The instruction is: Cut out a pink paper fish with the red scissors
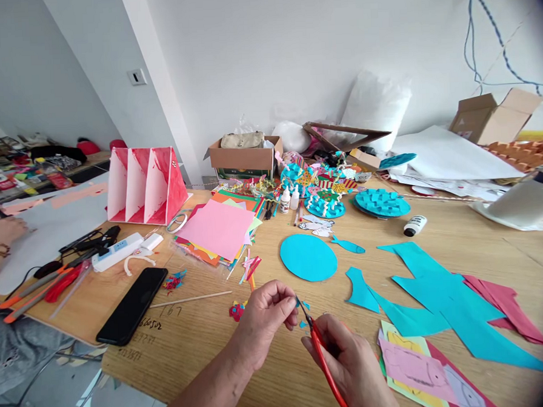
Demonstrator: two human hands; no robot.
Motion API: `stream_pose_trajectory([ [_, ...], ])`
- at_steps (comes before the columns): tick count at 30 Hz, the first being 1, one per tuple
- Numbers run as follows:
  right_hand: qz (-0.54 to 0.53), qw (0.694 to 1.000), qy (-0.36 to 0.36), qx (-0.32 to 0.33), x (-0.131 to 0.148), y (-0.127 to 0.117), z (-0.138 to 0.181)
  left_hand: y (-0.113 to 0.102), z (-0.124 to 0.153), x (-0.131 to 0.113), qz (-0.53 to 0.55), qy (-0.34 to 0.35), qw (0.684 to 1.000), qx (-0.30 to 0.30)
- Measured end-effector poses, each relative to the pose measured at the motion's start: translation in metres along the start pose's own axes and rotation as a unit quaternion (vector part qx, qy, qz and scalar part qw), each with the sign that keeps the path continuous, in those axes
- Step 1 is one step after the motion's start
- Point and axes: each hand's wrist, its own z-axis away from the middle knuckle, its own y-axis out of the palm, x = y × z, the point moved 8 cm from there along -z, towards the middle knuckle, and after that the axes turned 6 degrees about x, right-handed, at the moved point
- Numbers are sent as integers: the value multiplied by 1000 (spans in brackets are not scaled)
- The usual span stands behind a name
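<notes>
My right hand [347,357] is wrapped round red-handled scissors [324,365], their narrow blades pointing up and left. Just left of the blade tips, my left hand [272,313] is closed in a pinch on a small piece of blue paper [298,301], mostly hidden by the fingers. Small blue scraps [304,324] lie on the table beneath the blades. Beyond my hands are a blue paper oval [308,257] and a blue paper fish [349,244]. To the right lie large blue paper offcuts [444,294]. Red paper flowers [236,311] sit beside my left wrist.
A black phone [132,306] and a thin wooden stick [192,299] lie to the left. Stacked coloured paper [220,227], glue bottles [284,200] and a red-and-white divider [145,186] stand farther back. Paper with drawn fish [416,363] lies at right. Another person's hand [2,233] shows at far left.
</notes>
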Motion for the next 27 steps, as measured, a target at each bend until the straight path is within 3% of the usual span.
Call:
stream_pose_trajectory([
  [8, -3, 1000, 6, 8, 1, -1, 0, -2, 0, 1, -13, 5, 1000, -5],
  [27, 7, 999, -3, 34, 3, 1, 1, 4, 1, -2, -58, -15, 997, 51],
])
